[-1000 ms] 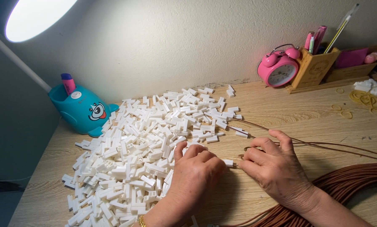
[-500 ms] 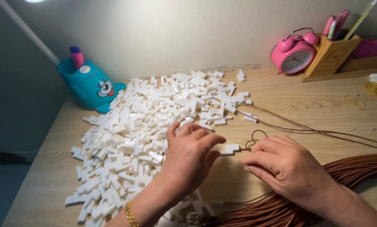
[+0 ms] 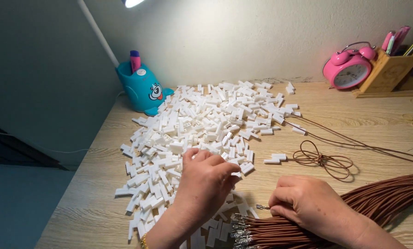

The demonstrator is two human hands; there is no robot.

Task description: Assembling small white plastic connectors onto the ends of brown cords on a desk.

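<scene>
A big heap of small white plastic pieces (image 3: 202,129) covers the middle of the wooden desk (image 3: 381,124). My left hand (image 3: 206,182) lies palm down on the near edge of the heap, fingers curled together, fingertips at a white piece; the thumb is hidden. A thick bundle of brown cords (image 3: 381,198) with metal end caps (image 3: 239,226) runs in from the right. My right hand (image 3: 310,205) rests on this bundle and pinches one cord, whose metal tip (image 3: 261,207) sticks out to the left of the fingers.
One loose brown cord (image 3: 324,160) lies coiled beyond my right hand. A teal cartoon-shaped holder (image 3: 144,90) stands at the back left by a lamp stem (image 3: 98,34). A pink alarm clock (image 3: 347,69) and a wooden pen holder (image 3: 388,69) stand at the back right.
My right hand has drawn back toward me onto the cord bundle and closed on one cord. My left hand has stayed on the near edge of the white heap.
</scene>
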